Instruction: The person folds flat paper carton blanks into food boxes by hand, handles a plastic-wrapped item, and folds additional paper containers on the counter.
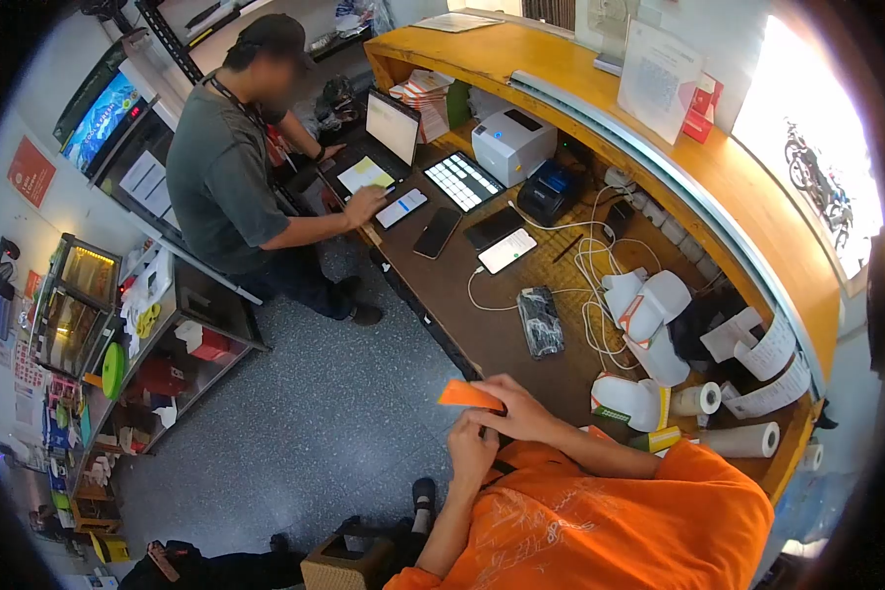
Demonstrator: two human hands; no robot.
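Near the counter's front edge, my right hand point(526, 413) is closed round an orange, flat piece point(470, 395) whose free end sticks out to the left. My left hand point(472, 447) is just below, its fingers pinched together against my right hand's fingers; what they grip is hidden. A black plastic-wrapped bundle point(541, 322) lies on the brown counter point(472, 310) above my hands. White and orange folded cartons point(631, 398) are to the right of them.
Across the counter a person point(231, 167) touches a phone point(403, 208) beside a laptop point(391, 133). More phones, a tablet point(464, 181), a label printer point(513, 146), tangled white cables and paper rolls point(696, 398) lie along it. A shelf unit stands left.
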